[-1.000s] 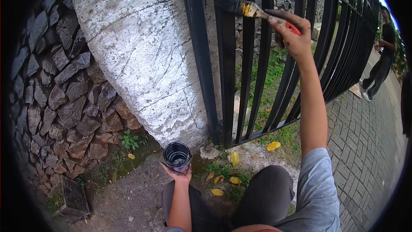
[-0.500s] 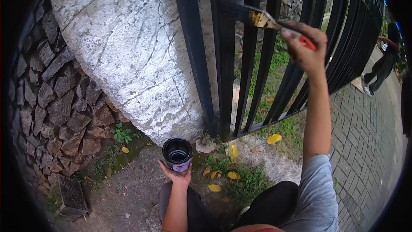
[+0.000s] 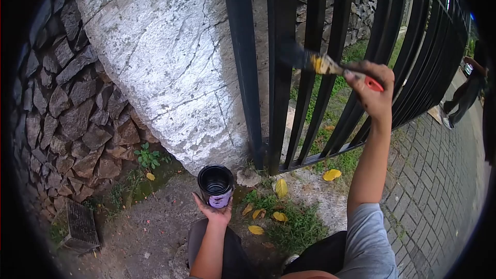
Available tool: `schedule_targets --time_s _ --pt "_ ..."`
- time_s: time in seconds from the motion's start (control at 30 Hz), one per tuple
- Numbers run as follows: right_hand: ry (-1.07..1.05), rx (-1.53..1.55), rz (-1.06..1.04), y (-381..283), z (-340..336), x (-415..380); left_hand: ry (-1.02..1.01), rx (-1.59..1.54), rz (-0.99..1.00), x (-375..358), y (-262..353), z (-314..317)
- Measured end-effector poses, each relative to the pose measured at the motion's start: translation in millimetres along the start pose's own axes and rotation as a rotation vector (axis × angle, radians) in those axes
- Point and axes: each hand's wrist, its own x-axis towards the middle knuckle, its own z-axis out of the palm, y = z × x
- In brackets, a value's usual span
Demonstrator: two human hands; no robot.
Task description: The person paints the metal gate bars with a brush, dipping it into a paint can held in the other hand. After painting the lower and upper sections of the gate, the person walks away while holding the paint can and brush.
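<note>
My right hand (image 3: 373, 89) is closed around the red-ended handle of a paintbrush (image 3: 326, 65). The brush's dark bristles rest against a black metal fence bar (image 3: 282, 98), and dried yellow and white paint coats its ferrule. Dark smudges mark the fingers. Low in front of me, my left hand (image 3: 217, 214) grips a paint can (image 3: 215, 186) from beneath and behind. The can is upright, with a purple label and a black-coated rim; dark paint shows inside.
A white-patched concrete pillar (image 3: 165, 72) stands left of the fence, beside a stone wall (image 3: 77, 119). A dark block (image 3: 81, 226) lies at lower left. Yellow leaves (image 3: 281, 187) dot the ground. Another person (image 3: 467, 90) stands at far right on the paving (image 3: 429, 175).
My right hand and the brush have moved down along the fence bar. The view has shifted slightly. The left hand still holds the can in about the same place.
</note>
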Motion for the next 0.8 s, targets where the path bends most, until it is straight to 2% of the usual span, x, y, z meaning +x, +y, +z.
schedule_targets --time_s 0.07,0.1,0.17,0.23,0.3,0.33,0.4,0.43,0.47,0.5,0.6,0.67,0.77,0.8 --pt "-0.102 0.199 0.137 -36 -9 11 0.027 0.007 -0.011 2 0 -4" --pt "-0.042 0.231 0.204 -50 -10 18 0.042 0.012 -0.019 3 -1 -5" --pt "-0.018 0.144 0.330 -62 -1 24 0.042 0.032 -0.019 6 -1 -9" --pt "-0.138 0.085 0.289 -49 2 18 0.025 0.042 -0.020 7 0 -11" --pt "-0.041 -0.077 0.120 -11 -4 -23 0.049 0.004 0.020 3 -3 -1" --pt "-0.156 -0.166 0.127 -16 -14 -29 0.060 -0.005 0.037 1 -1 3" --pt "-0.187 -0.165 0.046 -22 -23 -28 0.017 0.015 0.042 7 4 -8" --pt "-0.358 0.144 0.307 -48 -26 -5 0.014 0.057 0.050 9 8 -13" --pt "-0.231 0.238 0.238 -51 -20 -9 0.017 0.093 0.060 9 9 -21" --pt "-0.198 0.206 0.232 -48 -16 -19 0.015 0.081 0.069 13 9 -26" --pt "-0.359 -0.077 0.013 -25 0 -66 -0.049 0.058 0.062 19 12 -37" --pt "-0.223 0.156 0.167 -13 16 -116 -0.055 0.061 0.082 14 14 -31" --pt "-0.366 0.161 0.361 -22 7 -154 -0.031 0.067 0.080 8 10 -23" --pt "-0.384 0.226 0.361 -26 10 -169 -0.015 0.077 0.075 7 12 -24"
